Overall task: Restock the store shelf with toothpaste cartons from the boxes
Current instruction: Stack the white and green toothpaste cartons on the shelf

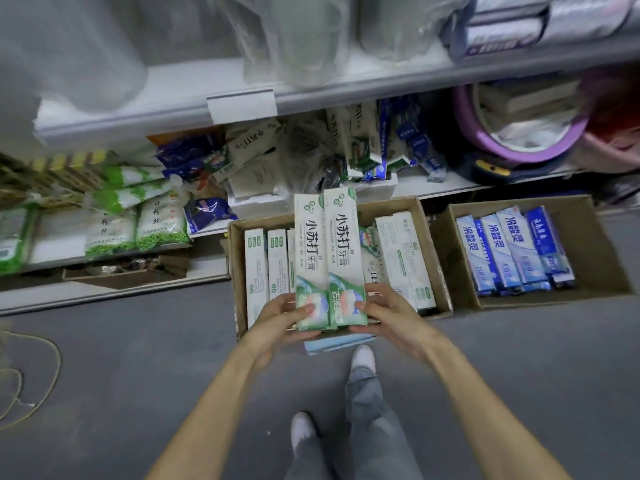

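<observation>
Head view, wide-angle lens. Illumination is even, cool and moderately bright, and falls from above. The grey floor [138,358] carries only soft, faint shadows, while the recess beneath the upper shelf [311,95] is noticeably darker, deepest toward the right. The two toothpaste cartons [329,258] at centre are the sharpest objects (their large print is legible). Sharpness declines outward: the plastic-wrapped bundles [294,36] along the top are smeared into pale shapes, and the packets [114,230] at left are soft. Lens distortion bends the shelf edge into a shallow arc and stretches the forearms [207,410] toward the lower corners.
</observation>
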Demonstrator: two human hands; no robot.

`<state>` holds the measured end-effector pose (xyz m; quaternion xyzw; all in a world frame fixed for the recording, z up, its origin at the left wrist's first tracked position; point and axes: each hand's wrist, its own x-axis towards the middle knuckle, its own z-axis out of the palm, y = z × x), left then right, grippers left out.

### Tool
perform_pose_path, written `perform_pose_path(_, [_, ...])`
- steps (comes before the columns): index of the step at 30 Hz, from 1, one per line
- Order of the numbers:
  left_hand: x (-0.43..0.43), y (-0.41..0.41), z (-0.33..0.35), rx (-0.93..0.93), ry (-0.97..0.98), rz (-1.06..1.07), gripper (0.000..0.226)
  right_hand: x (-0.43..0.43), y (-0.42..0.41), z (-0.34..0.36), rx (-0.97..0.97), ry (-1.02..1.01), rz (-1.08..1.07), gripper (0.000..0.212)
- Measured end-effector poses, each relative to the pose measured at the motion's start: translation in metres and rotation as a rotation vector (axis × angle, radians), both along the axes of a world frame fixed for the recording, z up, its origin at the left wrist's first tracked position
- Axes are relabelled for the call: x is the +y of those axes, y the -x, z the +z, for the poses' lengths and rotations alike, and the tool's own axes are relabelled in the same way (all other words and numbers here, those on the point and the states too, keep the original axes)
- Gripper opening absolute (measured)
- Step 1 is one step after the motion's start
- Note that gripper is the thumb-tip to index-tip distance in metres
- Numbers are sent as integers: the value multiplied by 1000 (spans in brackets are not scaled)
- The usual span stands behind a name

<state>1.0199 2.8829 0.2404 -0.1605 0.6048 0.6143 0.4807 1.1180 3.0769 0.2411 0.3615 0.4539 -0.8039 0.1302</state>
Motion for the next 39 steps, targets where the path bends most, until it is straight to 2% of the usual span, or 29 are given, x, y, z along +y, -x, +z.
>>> perform_pose_path(3, [-20, -2, 36, 15, -86, -5, 32, -19, -9, 34, 61, -39, 20, 37])
perform_pose_path(6, [-37, -3, 72, 14, -198, -9, 33, -36, -17, 71, 135, -92, 37, 48])
perform_pose_path(14, [-65, -3, 186, 299, -294, -71, 44, -64, -24, 182, 386, -228, 16, 44])
perform_pose_path(24, [-95, 12, 337, 570, -505, -19, 55, -102, 5, 350, 723, -288, 35, 92])
perform_pose_path(26, [-97, 19, 358, 570, -585, -2, 65, -108, 14, 379, 768, -286, 57, 85])
perform_pose_path(29, [-100, 31, 387, 639, -619, 15, 71, -113, 28, 413, 816, -379, 98, 60])
perform_pose_path(35, [-98, 54, 437, 752, -642, 6, 66, -113, 61, 455, 866, -469, 31, 48])
perform_pose_path(39, [-84, 81, 466, 845, -600, 115, 71, -98, 95, 481, 896, -523, -26, 53])
